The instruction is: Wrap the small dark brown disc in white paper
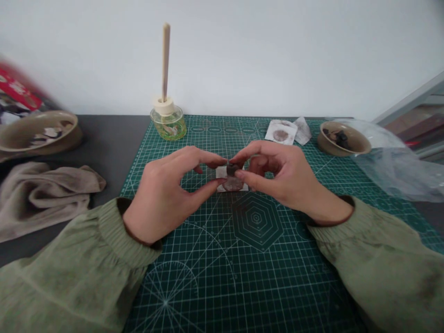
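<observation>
Both my hands meet over the middle of a green cutting mat [243,277]. My right hand [280,178] pinches a small dark lump [231,169] between thumb and forefinger. My left hand [169,189] is also curled in a pinch, its fingertips touching the same lump from the left. Just under the lump lies a small white paper square [221,172] with a round brownish stain [233,184] on it. Green sleeves cover both forearms.
A small glass jar [169,124] with a wooden stick stands at the mat's far edge. More stained paper squares [281,131] lie at the back right beside a tan bowl [343,138] of dark pieces and a clear plastic bag [398,162]. Another bowl [38,134] and a beige cloth [41,194] sit on the left.
</observation>
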{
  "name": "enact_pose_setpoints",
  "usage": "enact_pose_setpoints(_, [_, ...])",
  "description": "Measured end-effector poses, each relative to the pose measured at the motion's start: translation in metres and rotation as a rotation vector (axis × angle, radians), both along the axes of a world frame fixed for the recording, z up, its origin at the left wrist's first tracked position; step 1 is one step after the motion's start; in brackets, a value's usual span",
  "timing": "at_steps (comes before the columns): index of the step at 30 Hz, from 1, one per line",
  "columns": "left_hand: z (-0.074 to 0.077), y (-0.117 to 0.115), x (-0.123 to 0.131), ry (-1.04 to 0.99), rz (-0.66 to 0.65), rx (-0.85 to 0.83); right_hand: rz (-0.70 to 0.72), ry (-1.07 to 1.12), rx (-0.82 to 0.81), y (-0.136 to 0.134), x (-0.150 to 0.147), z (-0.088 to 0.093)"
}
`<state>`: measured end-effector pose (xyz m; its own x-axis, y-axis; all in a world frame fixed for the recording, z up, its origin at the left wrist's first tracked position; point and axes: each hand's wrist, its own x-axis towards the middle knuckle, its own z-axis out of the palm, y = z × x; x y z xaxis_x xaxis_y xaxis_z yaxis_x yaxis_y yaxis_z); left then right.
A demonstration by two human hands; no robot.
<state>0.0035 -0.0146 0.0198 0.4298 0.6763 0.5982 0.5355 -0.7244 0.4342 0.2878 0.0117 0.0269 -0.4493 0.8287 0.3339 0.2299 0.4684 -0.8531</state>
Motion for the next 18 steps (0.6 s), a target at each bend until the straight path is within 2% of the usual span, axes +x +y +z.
enact_pose_setpoints(2, [-0.006, 0.005, -0.002, 0.062, -0.007, -0.006, -0.059, -0.135, 0.164, 0.004, 0.003, -0.001])
enact_pose_setpoints(5, [-0.016, 0.012, -0.006, 0.154, -0.090, -0.028, -0.015, -0.315, 0.337, 0.009, 0.008, -0.004])
enact_pose_setpoints(10, [-0.023, 0.016, -0.007, 0.184, -0.112, -0.088, 0.055, -0.410, 0.386, 0.012, 0.011, -0.004])
enact_pose_setpoints(18, [-0.021, 0.015, -0.006, 0.178, -0.101, -0.122, 0.091, -0.422, 0.365, 0.006, 0.007, 0.001])
